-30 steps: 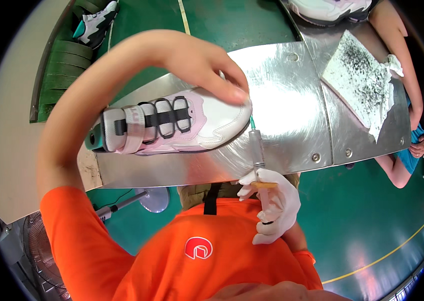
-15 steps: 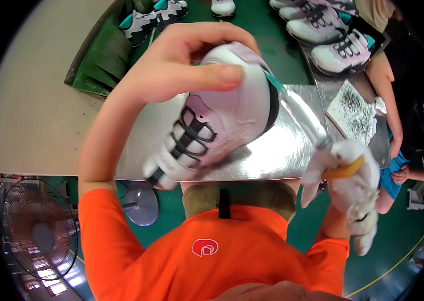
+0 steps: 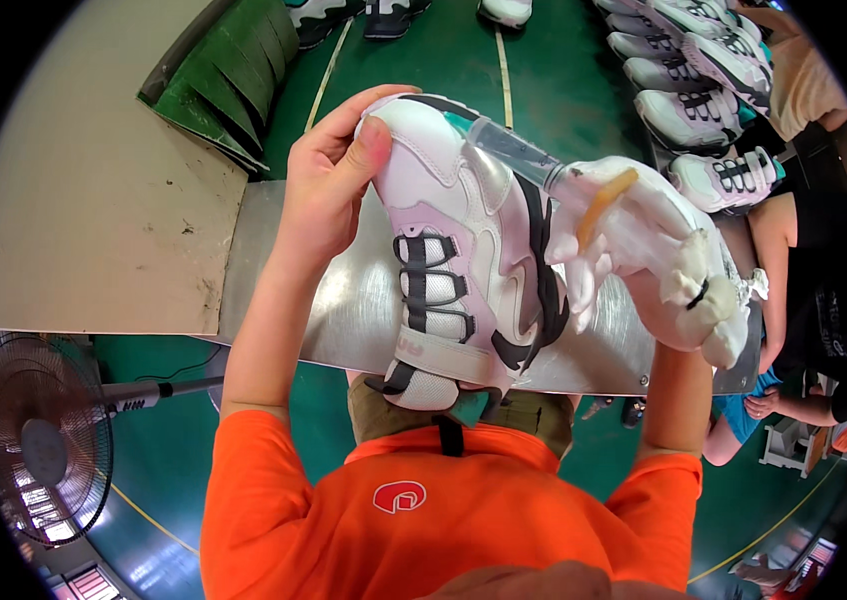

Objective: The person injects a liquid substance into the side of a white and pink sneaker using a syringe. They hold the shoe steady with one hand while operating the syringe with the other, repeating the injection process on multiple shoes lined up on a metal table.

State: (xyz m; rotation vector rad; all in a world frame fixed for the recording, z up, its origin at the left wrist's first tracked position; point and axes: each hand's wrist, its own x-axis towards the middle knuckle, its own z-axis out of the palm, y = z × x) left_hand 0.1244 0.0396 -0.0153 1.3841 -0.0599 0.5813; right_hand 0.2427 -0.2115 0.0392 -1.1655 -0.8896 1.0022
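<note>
A white and pale-purple sneaker (image 3: 488, 220) with black laces and a dark sole is tilted above the metal table edge, its toe pointing away from me. My bare left hand (image 3: 328, 190) grips it at the toe, thumb on top and fingers round the far side. My right hand (image 3: 633, 215) wears a white cloth glove with an orange band (image 3: 603, 208) on one finger. It holds a clear tube with a teal tip (image 3: 518, 152), and the tip touches or nearly touches the sneaker's edge by the toe. The tube's rear end is hidden in the glove.
Several similar sneakers (image 3: 688, 115) stand in a row at the far right, others along the far edge of the green belt (image 3: 423, 80). A green flap curtain (image 3: 218, 90) hangs at the left. A co-worker's arm (image 3: 771, 260) is at the right, a fan (image 3: 43, 450) at the lower left.
The sneaker has turned more upright, its toe further away, and my left hand has moved from over the toe to its left side. My gloved right hand has risen with the tube.
</note>
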